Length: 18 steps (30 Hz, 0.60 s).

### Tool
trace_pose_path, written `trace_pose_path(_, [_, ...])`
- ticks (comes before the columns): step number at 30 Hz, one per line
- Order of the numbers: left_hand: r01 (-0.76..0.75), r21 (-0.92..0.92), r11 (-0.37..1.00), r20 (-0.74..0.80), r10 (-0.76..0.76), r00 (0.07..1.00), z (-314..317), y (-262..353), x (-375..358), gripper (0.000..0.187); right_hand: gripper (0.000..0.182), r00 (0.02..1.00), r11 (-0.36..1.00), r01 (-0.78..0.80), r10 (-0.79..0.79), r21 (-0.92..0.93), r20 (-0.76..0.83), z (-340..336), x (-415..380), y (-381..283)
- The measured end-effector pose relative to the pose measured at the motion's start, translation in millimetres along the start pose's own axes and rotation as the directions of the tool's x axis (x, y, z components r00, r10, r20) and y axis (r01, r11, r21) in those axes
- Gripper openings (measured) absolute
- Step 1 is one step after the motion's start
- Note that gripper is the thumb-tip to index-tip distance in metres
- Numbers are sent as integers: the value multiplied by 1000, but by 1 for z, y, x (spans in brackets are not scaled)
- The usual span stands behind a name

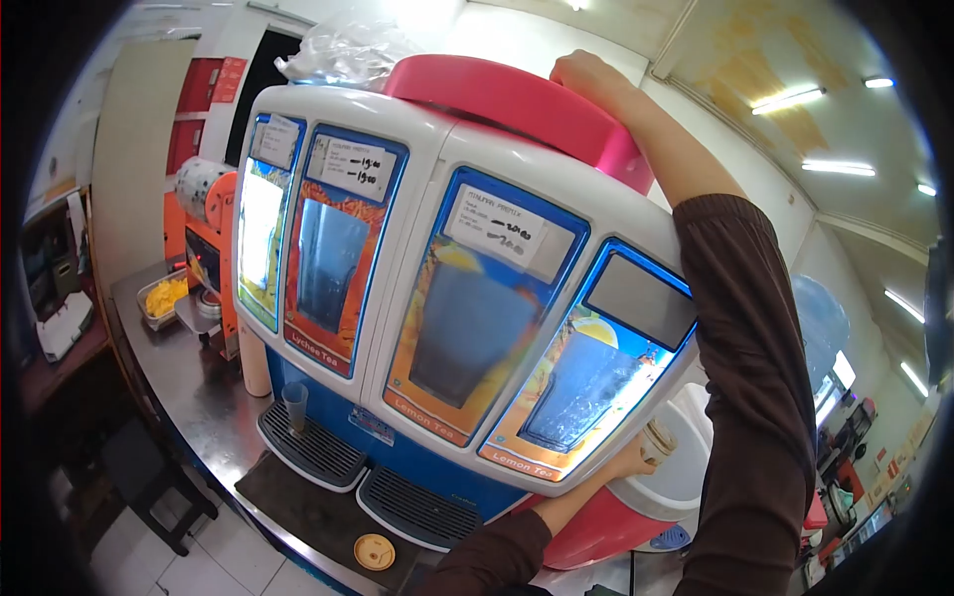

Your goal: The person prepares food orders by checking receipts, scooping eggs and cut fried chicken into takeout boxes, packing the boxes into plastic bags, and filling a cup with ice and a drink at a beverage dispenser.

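A white-and-blue drink dispenser (412,189) with lit panels stands before me. My right hand (588,77) reaches up to the top of it. Its fingers are curled at the far edge of a large pink lid (497,94), partly hidden behind it. Low on the dispenser's right side, my left hand (632,460) is closed around a small clear jar (659,443), part of which is out of sight. Beyond the jar is a red-and-white cooler-like container (606,526). A round yellowish lid (375,551) lies on the dark mat below the drip trays.
A clear plastic cup (295,407) stands on the left drip tray (313,447). To the left, an orange cup-sealing machine (214,253) and a tray of yellow pieces (164,298) sit on the steel counter (184,382). Clear plastic bags (348,50) lie atop the dispenser. A dark stool (154,467) stands below.
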<state>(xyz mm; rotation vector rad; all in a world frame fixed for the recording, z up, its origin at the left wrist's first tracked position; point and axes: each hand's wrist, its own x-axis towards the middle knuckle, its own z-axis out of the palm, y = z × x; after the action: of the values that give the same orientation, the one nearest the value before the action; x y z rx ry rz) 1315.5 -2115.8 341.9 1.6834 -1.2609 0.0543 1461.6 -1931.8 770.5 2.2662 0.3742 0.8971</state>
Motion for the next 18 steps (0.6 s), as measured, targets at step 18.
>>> trace_pose_path(18, [-395, -430, 812, -149, 367, 918, -59, 80, -67, 87, 17, 749, 753, -656, 639, -56, -174, -32, -355, 198])
